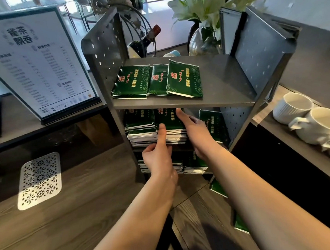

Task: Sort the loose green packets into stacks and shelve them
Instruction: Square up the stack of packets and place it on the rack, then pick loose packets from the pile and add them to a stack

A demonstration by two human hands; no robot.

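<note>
A grey metal shelf unit (216,100) holds green packets on each level. Three packets (157,80) lie side by side on the top board. On the middle level sits a tall stack of green packets (157,133). My left hand (158,156) grips its front, thumb up against the packet edges, fingers curled below. My right hand (195,130) grips the stack's right side, thumb lying on the top packet. One packet (214,125) leans upright at the right of that level. Lower stacks (193,165) sit on the bottom level. Loose packets (218,189) lie on the counter under my right forearm.
A framed menu stand (38,63) rises at left, with a white patterned coaster (39,181) on the wooden counter (70,227) before it. White mugs (314,123) stand at right. A wine bottle (145,41) and a vase of lilies (203,39) are behind the shelf.
</note>
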